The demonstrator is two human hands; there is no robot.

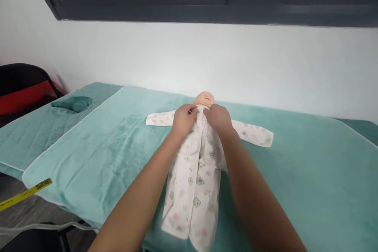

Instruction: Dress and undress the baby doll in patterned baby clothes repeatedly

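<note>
A baby doll [203, 97] lies on its back, its head toward the wall. It wears a white patterned baby gown [189, 189] whose sleeves stretch out to both sides, and the front edges run down the middle. At the neckline, my left hand [185, 119] pinches the fabric on the left side of the opening. My right hand [219, 117] has its fingers closed on the collar edge at the right side, close under the doll's chin. The doll's body is covered by the gown and partly by my forearms.
A teal blanket [88, 145] covers the bed, with a hollowed teal cushion [72, 104] at the far left. Beyond it sits a black and red bag-like object [26, 90]. A yellow strip [26, 193] and a pale cable [44, 226] are at lower left. The white wall [177, 55] bounds the back.
</note>
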